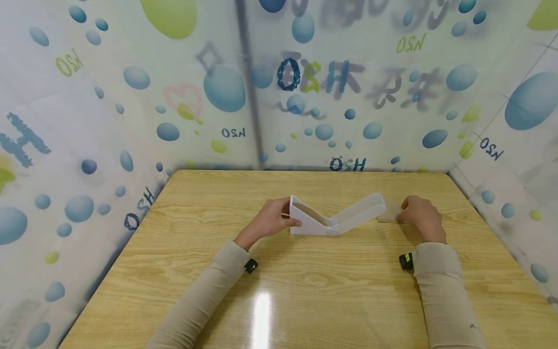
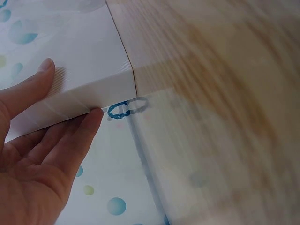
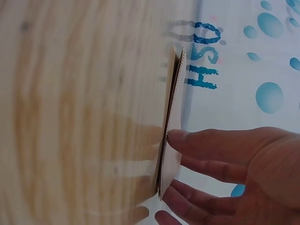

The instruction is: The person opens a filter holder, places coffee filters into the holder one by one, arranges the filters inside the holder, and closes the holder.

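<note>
My left fingers [image 2: 70,145] grip the white box [image 1: 308,225], likely light and crushable, by its tall end; my right fingers [image 3: 199,200] pinch the thin, probably bendable card's [image 1: 387,214] edge.

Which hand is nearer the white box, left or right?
Left. The left hand grips the white box at its tall end; the right hand is apart from it, off to the right, holding a thin flat piece.
</note>
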Available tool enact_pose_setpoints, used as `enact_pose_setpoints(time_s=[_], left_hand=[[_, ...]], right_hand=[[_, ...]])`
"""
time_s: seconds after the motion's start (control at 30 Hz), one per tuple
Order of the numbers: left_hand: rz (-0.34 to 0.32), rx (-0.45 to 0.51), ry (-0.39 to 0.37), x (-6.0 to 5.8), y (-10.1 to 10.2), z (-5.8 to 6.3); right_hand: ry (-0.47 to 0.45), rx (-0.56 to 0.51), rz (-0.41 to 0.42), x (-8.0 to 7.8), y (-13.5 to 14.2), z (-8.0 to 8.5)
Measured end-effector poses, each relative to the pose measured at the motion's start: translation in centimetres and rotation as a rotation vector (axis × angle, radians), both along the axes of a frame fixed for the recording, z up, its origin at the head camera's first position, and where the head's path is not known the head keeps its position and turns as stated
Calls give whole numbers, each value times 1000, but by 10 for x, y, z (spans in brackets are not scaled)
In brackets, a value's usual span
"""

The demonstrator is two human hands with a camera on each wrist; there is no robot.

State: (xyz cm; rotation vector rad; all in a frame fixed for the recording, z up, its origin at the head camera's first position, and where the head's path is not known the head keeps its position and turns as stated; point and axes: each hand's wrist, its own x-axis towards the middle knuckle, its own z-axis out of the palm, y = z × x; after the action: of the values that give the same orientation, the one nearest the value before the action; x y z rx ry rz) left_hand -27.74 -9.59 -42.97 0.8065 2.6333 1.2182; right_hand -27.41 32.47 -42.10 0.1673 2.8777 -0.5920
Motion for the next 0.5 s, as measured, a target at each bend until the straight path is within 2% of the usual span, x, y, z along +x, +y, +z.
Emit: enact_pose_setpoints(time_s=[0.5], left_hand=[[-13, 14, 9, 0, 0, 1]], right_hand=[[34, 2, 13, 0, -3, 0]])
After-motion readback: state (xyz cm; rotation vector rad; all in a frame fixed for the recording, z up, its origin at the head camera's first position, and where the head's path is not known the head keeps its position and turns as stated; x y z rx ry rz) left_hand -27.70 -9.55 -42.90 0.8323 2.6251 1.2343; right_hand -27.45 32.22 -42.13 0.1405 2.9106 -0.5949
